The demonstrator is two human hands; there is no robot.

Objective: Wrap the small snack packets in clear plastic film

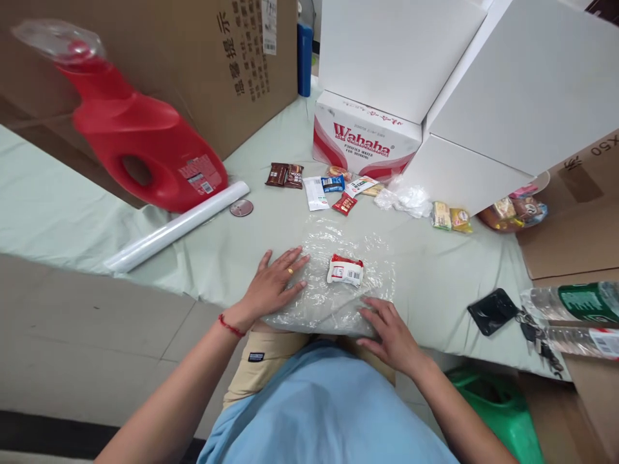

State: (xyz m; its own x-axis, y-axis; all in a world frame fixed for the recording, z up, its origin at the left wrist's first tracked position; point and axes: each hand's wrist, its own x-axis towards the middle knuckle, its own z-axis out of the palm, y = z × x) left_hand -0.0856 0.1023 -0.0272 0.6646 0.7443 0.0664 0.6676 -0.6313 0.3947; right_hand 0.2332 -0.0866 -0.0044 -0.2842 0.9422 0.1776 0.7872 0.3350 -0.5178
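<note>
A sheet of clear plastic film [319, 306] lies spread and wrinkled at the near edge of the table. On its middle rests a small snack packet [345, 270] in a red and white wrapper, with a barcode facing up. My left hand [278, 282] lies open and flat on the film's left side, fingers spread, left of the packet. At the lower right edge of the film is my right hand [389, 332], its fingers apart and their tips at the film. Neither hand touches the packet.
Left stand a roll of film [178, 225], a round metal disc [241, 207] and a red jug [155, 151]. Beyond are wrapped snacks [316, 193], crumpled plastic [406, 196] and a Wahaha box [365, 138]. Right are a black pouch with keys [492, 312] and bottles [580, 303].
</note>
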